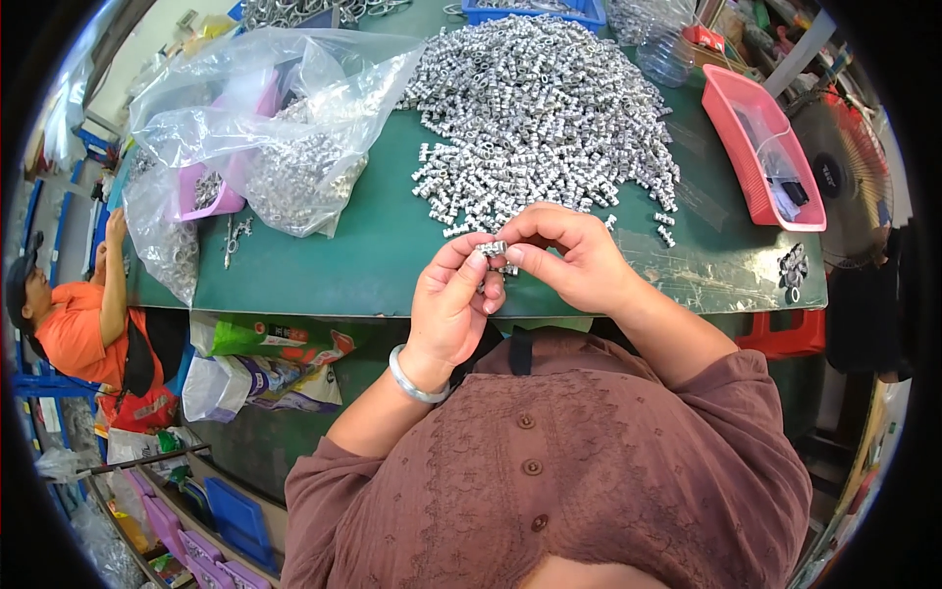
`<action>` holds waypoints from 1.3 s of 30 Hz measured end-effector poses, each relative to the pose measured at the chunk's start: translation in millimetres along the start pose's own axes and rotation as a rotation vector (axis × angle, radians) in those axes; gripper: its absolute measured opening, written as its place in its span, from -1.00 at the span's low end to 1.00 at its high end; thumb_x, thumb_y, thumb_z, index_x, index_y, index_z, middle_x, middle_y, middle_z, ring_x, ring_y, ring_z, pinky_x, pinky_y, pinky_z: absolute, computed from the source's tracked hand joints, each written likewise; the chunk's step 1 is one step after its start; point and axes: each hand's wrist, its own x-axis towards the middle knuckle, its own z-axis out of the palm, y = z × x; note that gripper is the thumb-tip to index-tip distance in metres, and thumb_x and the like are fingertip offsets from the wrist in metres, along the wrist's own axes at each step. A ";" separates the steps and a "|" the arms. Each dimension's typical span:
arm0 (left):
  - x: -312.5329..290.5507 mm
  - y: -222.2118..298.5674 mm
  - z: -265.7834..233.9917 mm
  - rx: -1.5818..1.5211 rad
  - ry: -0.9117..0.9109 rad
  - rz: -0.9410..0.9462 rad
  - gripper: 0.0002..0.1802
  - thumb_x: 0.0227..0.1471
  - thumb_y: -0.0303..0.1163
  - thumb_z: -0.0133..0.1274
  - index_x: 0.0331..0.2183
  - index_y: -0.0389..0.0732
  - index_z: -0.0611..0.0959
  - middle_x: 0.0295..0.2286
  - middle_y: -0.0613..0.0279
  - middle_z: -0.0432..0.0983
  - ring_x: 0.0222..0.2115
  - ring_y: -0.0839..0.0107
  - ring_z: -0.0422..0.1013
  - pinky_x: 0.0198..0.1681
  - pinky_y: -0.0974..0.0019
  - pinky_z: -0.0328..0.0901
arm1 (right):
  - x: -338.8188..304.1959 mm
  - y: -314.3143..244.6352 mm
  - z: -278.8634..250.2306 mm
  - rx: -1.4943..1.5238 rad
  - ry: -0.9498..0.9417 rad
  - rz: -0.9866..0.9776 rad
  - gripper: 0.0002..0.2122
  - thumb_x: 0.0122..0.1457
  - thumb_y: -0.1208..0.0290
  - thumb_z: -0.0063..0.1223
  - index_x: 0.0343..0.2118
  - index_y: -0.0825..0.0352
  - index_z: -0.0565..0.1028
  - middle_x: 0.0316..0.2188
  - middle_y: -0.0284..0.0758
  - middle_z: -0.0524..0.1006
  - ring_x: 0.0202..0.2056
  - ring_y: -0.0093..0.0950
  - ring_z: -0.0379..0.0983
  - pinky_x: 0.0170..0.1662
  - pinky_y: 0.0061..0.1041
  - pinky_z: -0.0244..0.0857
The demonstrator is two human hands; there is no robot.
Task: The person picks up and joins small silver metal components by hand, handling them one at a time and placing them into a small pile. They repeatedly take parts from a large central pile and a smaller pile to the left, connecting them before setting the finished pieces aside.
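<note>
Near the front edge of the green table [392, 280], my two hands meet over a small silver metal fitting [493, 249]. My left hand [449, 294] pinches it between thumb and forefinger, and more small fittings [506, 270] show by its curled fingers. From the other side, the thumb and fingertips of my right hand [572, 257] close on the same fitting. Just beyond lies a large heap of similar metal fittings [549, 108], some of them strewn along its near side. The fitting's finer details are too small to make out.
Clear plastic bags [304, 167] of metal parts and a pink container [211, 191] lie to the left. A red basket [726, 118] stands at right, near black rings [793, 267] and a fan [844, 177]. A person in orange [83, 319] is at far left.
</note>
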 end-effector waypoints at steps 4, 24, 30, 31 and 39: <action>-1.3 1.4 10.2 0.131 0.004 0.029 -0.83 0.08 -0.46 -0.15 -0.25 -0.24 0.46 -0.44 0.27 0.42 -0.61 0.59 0.26 -0.59 0.55 0.14 | 1.0 0.9 -13.7 -0.112 -0.048 -0.114 -0.94 0.02 0.54 0.00 -0.45 0.40 0.48 -0.52 -0.36 0.44 -0.46 -0.60 0.37 -0.40 -0.65 0.24; 19.6 -10.2 47.5 0.328 0.026 -0.082 -0.80 0.09 -0.41 -0.15 -0.27 -0.27 0.49 -0.49 0.28 0.42 -0.65 0.64 0.21 -0.63 0.61 0.11 | -11.2 -3.4 -60.4 -0.064 -0.090 -0.090 -0.91 0.01 0.54 -0.05 -0.49 0.41 0.49 -0.54 -0.37 0.46 -0.48 -0.60 0.36 -0.41 -0.64 0.23; 24.7 -12.0 49.4 0.186 0.002 -0.217 -0.80 0.09 -0.42 -0.18 -0.26 -0.27 0.47 -0.49 0.27 0.37 -0.64 0.62 0.18 -0.65 0.61 0.07 | -13.1 -3.7 -69.3 -0.065 -0.115 -0.100 -0.91 0.01 0.56 -0.06 -0.44 0.41 0.49 -0.52 -0.36 0.45 -0.48 -0.58 0.36 -0.40 -0.63 0.23; 25.6 -12.0 49.7 0.155 -0.007 -0.234 -0.80 0.09 -0.42 -0.18 -0.25 -0.26 0.47 -0.49 0.27 0.37 -0.63 0.63 0.17 -0.65 0.62 0.06 | -12.7 -6.3 -72.4 -0.066 -0.114 -0.101 -0.91 0.01 0.56 -0.06 -0.44 0.41 0.49 -0.52 -0.36 0.45 -0.48 -0.58 0.36 -0.40 -0.63 0.23; 31.2 -11.5 41.9 0.007 -0.073 -0.246 -0.78 0.09 -0.39 -0.17 -0.24 -0.27 0.48 -0.46 0.24 0.39 -0.63 0.63 0.18 -0.64 0.62 0.08 | 20.6 -82.6 -109.6 -0.286 -0.097 -0.706 -0.79 -0.04 0.60 -0.06 -0.28 0.47 0.43 -0.31 -0.18 0.42 -0.31 -0.39 0.37 -0.27 -0.43 0.24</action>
